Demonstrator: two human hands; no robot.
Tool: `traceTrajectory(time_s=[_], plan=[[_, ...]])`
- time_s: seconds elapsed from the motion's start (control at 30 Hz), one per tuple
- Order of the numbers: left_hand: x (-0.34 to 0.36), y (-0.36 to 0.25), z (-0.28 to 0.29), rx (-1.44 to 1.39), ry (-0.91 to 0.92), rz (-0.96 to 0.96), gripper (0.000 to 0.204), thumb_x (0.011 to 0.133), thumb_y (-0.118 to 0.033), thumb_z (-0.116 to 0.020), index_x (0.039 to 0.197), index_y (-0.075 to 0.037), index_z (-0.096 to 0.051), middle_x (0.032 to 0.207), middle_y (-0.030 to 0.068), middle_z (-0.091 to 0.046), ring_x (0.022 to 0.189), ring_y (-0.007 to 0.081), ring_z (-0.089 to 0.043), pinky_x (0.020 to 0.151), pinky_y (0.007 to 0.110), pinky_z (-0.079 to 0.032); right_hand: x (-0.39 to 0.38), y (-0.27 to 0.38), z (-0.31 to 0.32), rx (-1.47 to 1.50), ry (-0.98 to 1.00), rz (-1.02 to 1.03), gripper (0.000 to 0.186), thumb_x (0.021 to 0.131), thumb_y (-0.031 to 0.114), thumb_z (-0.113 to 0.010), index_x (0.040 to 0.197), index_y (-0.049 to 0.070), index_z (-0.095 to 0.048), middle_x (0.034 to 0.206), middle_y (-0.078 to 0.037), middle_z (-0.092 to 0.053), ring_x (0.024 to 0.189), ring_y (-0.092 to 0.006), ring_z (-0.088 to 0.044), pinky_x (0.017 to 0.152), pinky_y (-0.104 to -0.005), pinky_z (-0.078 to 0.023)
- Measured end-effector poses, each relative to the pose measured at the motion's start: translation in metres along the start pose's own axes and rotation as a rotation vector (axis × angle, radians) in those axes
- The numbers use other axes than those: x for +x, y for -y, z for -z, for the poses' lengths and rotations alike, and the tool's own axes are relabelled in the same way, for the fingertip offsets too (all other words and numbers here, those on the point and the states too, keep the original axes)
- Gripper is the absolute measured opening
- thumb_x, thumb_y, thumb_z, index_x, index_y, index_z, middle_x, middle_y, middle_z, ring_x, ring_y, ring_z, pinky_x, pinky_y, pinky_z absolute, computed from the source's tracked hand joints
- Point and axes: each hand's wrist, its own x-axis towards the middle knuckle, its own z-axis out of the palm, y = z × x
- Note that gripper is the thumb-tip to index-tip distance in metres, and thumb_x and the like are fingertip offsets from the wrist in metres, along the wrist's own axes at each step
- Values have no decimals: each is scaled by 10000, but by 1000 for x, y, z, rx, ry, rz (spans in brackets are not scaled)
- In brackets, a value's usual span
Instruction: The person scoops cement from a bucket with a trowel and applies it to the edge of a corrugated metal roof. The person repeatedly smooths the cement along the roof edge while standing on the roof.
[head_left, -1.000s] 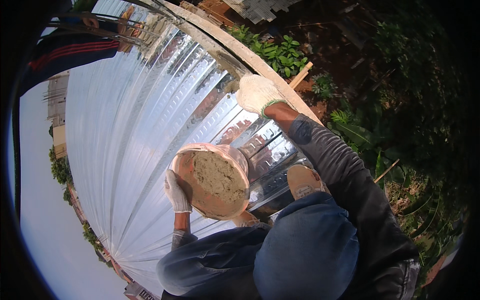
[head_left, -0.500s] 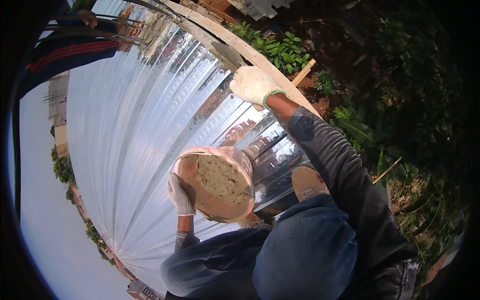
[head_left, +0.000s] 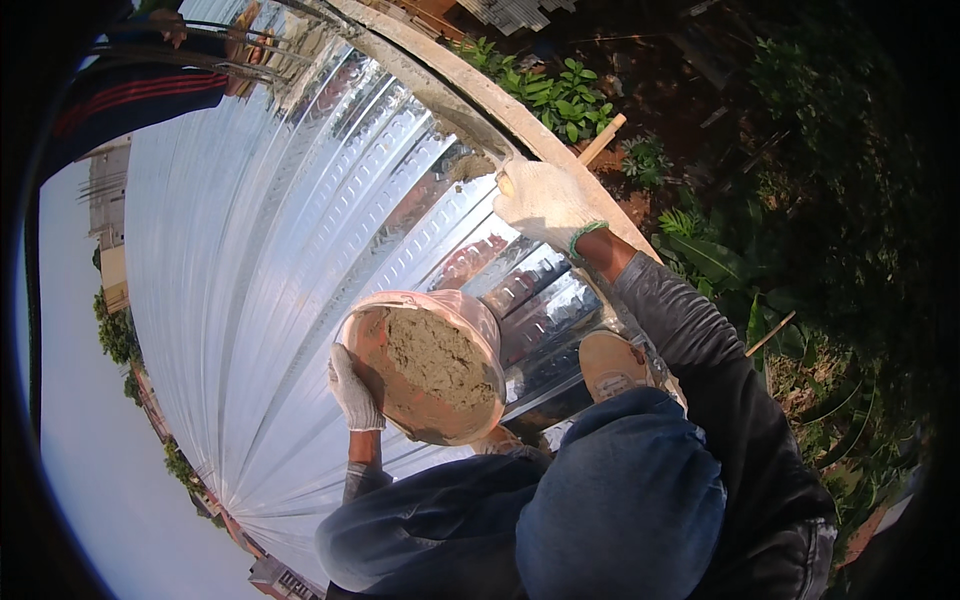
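My left hand (head_left: 355, 390), in a white knitted glove, grips the side of a pinkish bucket (head_left: 478, 310). The bucket tilts toward me, and grey-brown wet mortar (head_left: 435, 355) lies inside it. My right hand (head_left: 548, 203), gloved as well, is closed around the handle of a trowel (head_left: 507, 184) beside the board along the edge. Most of the trowel's blade is hidden or seen edge-on. Fresh mortar (head_left: 470, 165) sits on the metal next to the trowel, against the edge strip.
Shiny ribbed metal decking (head_left: 290, 270) spreads left and ahead. A long edge board (head_left: 490, 95) curves along its right side, with a wooden stake (head_left: 603, 140) jutting outward. Beyond are plants (head_left: 560, 95) and soil lower down. Another person's sleeve (head_left: 150, 100) and rods show at upper left.
My right hand has drawn back toward me and to the right, turning the trowel from flat to nearly edge-on. Mortar now shows on the decking there. The bucket has barely shifted left.
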Motion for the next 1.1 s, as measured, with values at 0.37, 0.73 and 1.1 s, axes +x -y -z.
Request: traceTrajectory(time_s=[0.37,0.73,1.1], plan=[[-1,-2,-8,13,-10,-5,324,1159,-406,-652,1029,-111,-683,951,-53,-634,849,79,-569,757,280,-483,-34,-3,14,250,58,10,287,1009,324,-701,1014,42,-642,829,-114,-669,756,-259,-686,707,-436,-556],[1,1,-4,-28,24,-8,342,1159,-413,-649,1007,-111,-693,918,-56,-628,823,75,-573,759,278,-501,-90,51,-10,1178,13,-633,292,1037,319,-715,1026,29,-677,830,-42,-658,663,-157,-656,604,-334,-532],[-9,-11,-4,-24,28,3,471,1176,-489,-570,1143,-43,-717,1121,63,-743,1002,157,-691,870,355,-572,-103,49,-73,1255,136,-440,352,1137,317,-641,1326,21,-608,1088,-87,-693,873,-164,-714,729,-345,-607]])
